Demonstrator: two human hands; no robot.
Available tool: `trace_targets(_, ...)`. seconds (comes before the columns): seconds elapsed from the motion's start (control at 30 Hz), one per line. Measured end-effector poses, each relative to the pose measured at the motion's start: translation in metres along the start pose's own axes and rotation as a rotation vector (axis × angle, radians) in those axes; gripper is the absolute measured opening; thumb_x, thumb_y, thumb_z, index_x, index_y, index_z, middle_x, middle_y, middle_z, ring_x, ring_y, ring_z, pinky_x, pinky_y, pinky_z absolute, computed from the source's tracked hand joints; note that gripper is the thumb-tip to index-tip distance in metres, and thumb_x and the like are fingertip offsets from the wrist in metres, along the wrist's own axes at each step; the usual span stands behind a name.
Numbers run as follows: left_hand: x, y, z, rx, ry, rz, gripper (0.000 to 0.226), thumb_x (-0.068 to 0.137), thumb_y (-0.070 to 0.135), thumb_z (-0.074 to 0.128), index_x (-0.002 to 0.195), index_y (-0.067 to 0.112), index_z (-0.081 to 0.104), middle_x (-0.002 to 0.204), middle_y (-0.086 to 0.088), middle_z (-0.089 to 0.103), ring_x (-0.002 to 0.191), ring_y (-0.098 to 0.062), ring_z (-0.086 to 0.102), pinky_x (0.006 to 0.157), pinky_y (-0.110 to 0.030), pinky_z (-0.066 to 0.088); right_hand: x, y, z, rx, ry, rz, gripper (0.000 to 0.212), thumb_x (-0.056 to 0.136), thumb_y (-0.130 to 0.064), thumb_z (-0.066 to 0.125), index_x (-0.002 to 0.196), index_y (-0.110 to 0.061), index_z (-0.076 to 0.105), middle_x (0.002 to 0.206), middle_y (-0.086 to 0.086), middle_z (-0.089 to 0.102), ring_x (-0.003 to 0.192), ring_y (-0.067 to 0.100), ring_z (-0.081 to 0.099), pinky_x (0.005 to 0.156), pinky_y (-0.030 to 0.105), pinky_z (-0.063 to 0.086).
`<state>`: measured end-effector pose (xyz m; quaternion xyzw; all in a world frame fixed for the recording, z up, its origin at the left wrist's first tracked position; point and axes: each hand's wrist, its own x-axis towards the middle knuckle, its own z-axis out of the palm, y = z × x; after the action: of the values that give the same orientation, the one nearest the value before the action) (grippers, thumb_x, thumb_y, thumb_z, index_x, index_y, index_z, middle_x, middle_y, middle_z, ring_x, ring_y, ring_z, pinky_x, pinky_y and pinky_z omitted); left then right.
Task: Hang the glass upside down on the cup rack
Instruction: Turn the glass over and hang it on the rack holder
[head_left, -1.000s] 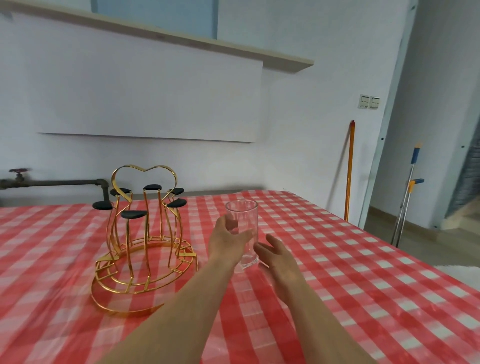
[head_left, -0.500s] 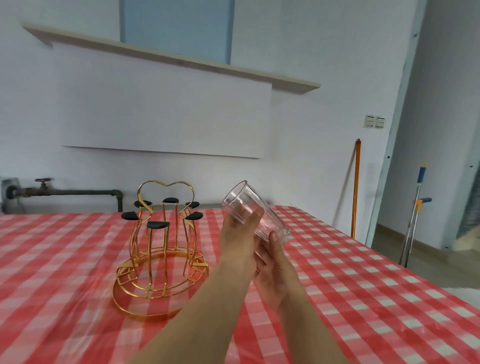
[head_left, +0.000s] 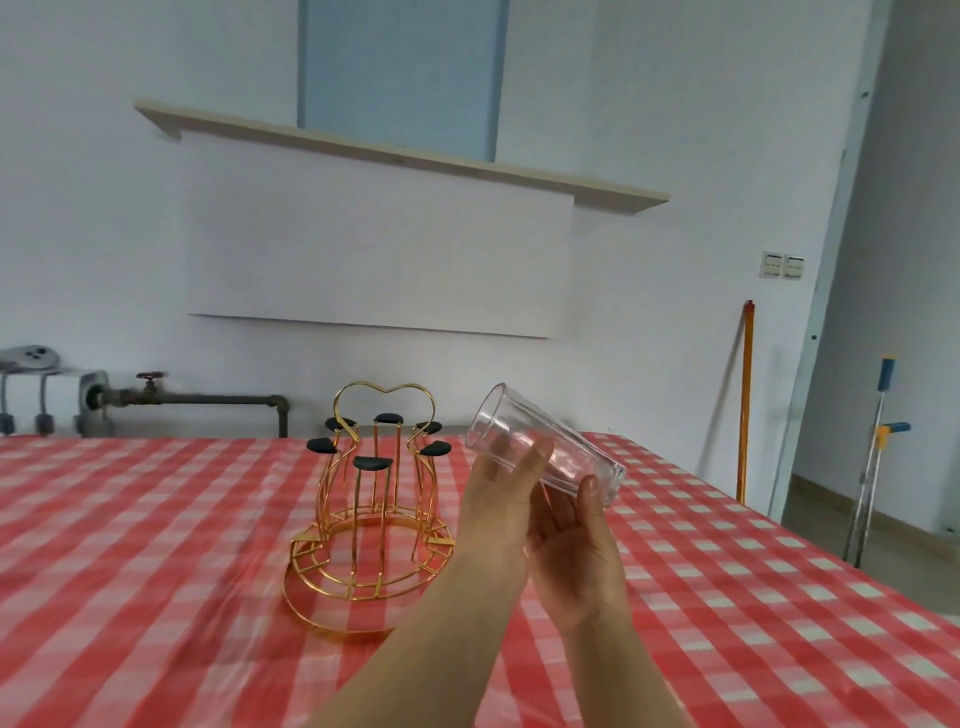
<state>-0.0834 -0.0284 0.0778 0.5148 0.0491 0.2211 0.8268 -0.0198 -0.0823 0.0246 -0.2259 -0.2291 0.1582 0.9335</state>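
A clear glass (head_left: 566, 453) is held in the air, tilted on its side with its mouth pointing up and to the left. My left hand (head_left: 501, 499) grips it near the mouth. My right hand (head_left: 576, 545) cups it from below near the base, thumb on the wall. The gold wire cup rack (head_left: 371, 519) stands on the table to the left of my hands, with a heart-shaped handle and several black-tipped pegs, all bare. The glass is apart from the rack, to its right and at about peg height.
The table wears a red and white checked cloth (head_left: 156, 545). A pipe with a red valve (head_left: 150, 387) runs along the back wall. An orange pole (head_left: 746, 395) and a mop handle (head_left: 875, 447) lean at the right, off the table.
The glass stood upright on the table a second ago; both hands have since lifted it and tipped it sideways. The view has also risen and shifted left.
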Motion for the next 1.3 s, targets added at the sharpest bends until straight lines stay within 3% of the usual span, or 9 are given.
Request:
trace_targets(0.17,-0.021,0.012,-0.016,0.156,-0.012,0.045,0.052,0.082,0.029,0.065,0.132,0.019,0.052,0.135,-0.001,0.056,0.116,-0.006,0.051,0.084,-0.012,0.037,-0.003,-0.003,0.015,0.071,-0.041,-0.060,0.046,0.039,-0.030,0.092,0.078,-0.013,0.074,0.090,0.008,0.076,0.093,0.024,0.071,0.083,0.036,0.056)
trace_targets(0.27,-0.036,0.025,-0.033,0.194,0.029,0.044,0.086,0.069,0.050,0.070,0.143,0.019,0.038,0.148,0.001,0.044,0.133,-0.019,0.044,0.102,-0.031,0.034,0.001,-0.005,0.024,0.040,-0.045,-0.051,0.055,0.038,-0.029,0.092,0.085,-0.011,0.069,0.093,0.008,0.074,0.099,0.031,0.069,0.078,0.040,0.058)
trace_targets(0.33,-0.044,0.038,-0.045,0.300,0.078,0.129,0.083,0.073,0.050,0.067,0.144,0.022,0.035,0.149,0.007,0.041,0.134,-0.018,0.041,0.097,-0.030,0.032,0.005,-0.007,0.031,-0.017,-0.072,-0.059,0.059,0.041,-0.031,0.091,0.090,-0.012,0.064,0.093,0.007,0.073,0.099,0.030,0.069,0.073,0.040,0.060)
trace_targets(0.43,-0.046,0.068,-0.062,0.352,0.126,0.255,0.073,0.081,0.032,0.066,0.146,0.025,0.032,0.152,0.007,0.039,0.135,-0.011,0.038,0.095,-0.028,0.029,0.012,-0.012,0.049,-0.121,-0.152,-0.049,0.054,0.047,-0.029,0.088,0.092,-0.012,0.063,0.092,0.005,0.072,0.094,0.027,0.070,0.074,0.043,0.059)
trace_targets(0.63,-0.027,0.134,-0.075,0.787,0.017,0.469,0.064,0.076,0.023,0.073,0.136,0.026,0.050,0.131,0.013,0.056,0.122,-0.006,0.051,0.101,-0.024,0.037,0.026,-0.021,0.101,-0.491,-0.261,-0.026,0.032,0.071,-0.017,0.066,0.102,-0.013,0.060,0.104,0.007,0.067,0.100,0.028,0.067,0.068,0.038,0.060)
trace_targets(0.77,-0.017,0.154,-0.080,1.026,0.004,0.538,0.060,0.071,0.023,0.077,0.128,0.025,0.059,0.110,0.014,0.063,0.110,-0.009,0.061,0.100,-0.030,0.044,0.032,-0.018,0.131,-0.741,-0.329,-0.067,0.021,0.081,-0.011,0.063,0.102,-0.015,0.061,0.108,0.008,0.065,0.098,0.025,0.067,0.078,0.040,0.058)
trace_targets(0.93,-0.010,0.163,-0.094,1.013,0.062,0.570,0.053,0.072,0.015,0.075,0.123,0.020,0.062,0.108,0.008,0.069,0.102,-0.011,0.067,0.092,-0.029,0.051,0.040,-0.013,0.151,-0.943,-0.357,-0.088,0.025,0.079,-0.015,0.066,0.102,-0.021,0.064,0.113,0.007,0.068,0.100,0.022,0.068,0.082,0.042,0.057)
trace_targets(1.13,0.001,0.148,-0.110,0.850,0.106,0.511,0.051,0.072,0.008,0.072,0.121,0.018,0.064,0.115,0.001,0.072,0.102,-0.017,0.069,0.093,-0.041,0.052,0.042,-0.004,0.160,-1.120,-0.339,-0.105,0.036,0.077,-0.015,0.067,0.113,-0.020,0.064,0.106,-0.004,0.068,0.096,0.015,0.067,0.080,0.036,0.058)
trace_targets(1.3,0.006,0.129,-0.119,0.793,0.128,0.467,0.051,0.075,0.009,0.070,0.124,0.019,0.062,0.118,0.003,0.070,0.105,-0.016,0.068,0.094,-0.038,0.052,0.041,0.007,0.155,-1.207,-0.324,-0.097,0.037,0.077,-0.017,0.068,0.113,-0.023,0.063,0.102,-0.008,0.066,0.094,0.016,0.066,0.081,0.035,0.057)
